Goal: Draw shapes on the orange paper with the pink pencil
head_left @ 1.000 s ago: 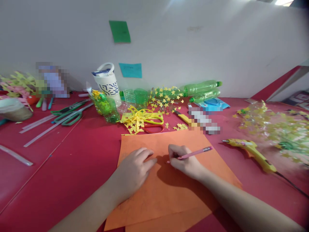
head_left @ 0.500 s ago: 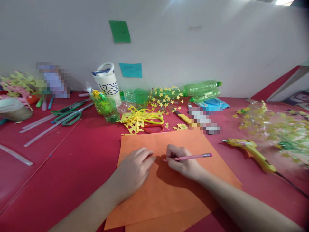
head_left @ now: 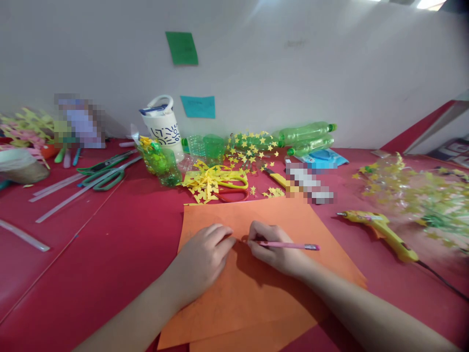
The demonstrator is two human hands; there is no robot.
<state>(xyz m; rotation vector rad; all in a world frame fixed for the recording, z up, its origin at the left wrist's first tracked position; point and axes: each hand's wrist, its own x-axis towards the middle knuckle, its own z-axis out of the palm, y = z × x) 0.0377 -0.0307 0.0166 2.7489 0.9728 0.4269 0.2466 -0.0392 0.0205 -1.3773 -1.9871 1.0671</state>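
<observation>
Orange paper sheets [head_left: 234,313] lie stacked on the red table in front of me. My right hand [head_left: 273,247] grips a pink pencil [head_left: 289,245], its tip down at the top sheet and its eraser end pointing right. Resting flat on the left half of the sheet is my left hand [head_left: 208,254], fingers stretched toward the pencil tip with a small gap between the hands. Faint pencil marks show on the paper, too pale to make out.
Behind the paper sit yellow star cut-outs [head_left: 205,183], scissors [head_left: 234,184] and a yellow cutter [head_left: 279,180]. A yellow glue gun [head_left: 383,230] lies at right, its cord trailing. Green scissors [head_left: 106,180] and glue sticks [head_left: 24,234] are at left. A white tumbler [head_left: 163,127] stands near the wall.
My right hand has shifted slightly left, and the pencil's eraser end has swung a little downward. The left hand and the paper look unmoved.
</observation>
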